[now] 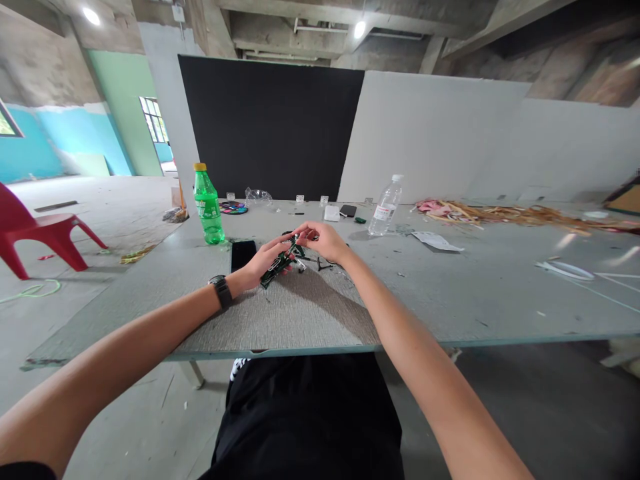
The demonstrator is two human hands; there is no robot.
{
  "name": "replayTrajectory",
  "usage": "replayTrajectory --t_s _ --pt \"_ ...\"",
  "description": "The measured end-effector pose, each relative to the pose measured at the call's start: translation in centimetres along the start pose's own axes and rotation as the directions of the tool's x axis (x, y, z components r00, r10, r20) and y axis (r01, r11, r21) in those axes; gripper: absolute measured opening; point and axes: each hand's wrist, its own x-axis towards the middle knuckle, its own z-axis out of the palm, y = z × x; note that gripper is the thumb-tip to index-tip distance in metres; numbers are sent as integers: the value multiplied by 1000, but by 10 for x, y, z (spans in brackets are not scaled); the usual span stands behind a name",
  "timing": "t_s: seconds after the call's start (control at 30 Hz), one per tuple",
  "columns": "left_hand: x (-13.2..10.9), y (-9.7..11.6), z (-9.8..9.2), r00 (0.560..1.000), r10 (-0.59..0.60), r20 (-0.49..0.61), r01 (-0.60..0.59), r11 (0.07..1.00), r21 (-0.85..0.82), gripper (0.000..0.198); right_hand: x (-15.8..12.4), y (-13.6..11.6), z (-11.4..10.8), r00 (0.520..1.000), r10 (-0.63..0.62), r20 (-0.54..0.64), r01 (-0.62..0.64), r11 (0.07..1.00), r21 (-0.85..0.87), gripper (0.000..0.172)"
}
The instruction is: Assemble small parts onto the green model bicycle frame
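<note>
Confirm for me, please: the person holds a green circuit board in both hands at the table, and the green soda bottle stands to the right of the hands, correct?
Not quite. In the head view the green soda bottle stands to the left of the hands, beyond the black phone. The rest holds: the left hand and right hand hold the green circuit board at the table.

I work in an unfinished industrial hall: bare concrete ceiling (320,27), dusty concrete floor (100,200), rough board worktable (500,287), scattered wood scraps (515,215).

Bright daylight from left windows (154,120), ceiling lamps (359,29) glaring, wide-angle edge distortion
</note>
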Motion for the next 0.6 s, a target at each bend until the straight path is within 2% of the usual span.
replayTrajectory --t_s 0.23,0.6 --pt "4 -3 -3 1000 -7 -6 7 1000 -21 56 0 -1 0 998 9 64 -8 1000 -30 27" --pt "-1 2 2 1000 -8 -5 8 1000 -22 57 0 0 1 1000 18 7 -19 1000 20 26"
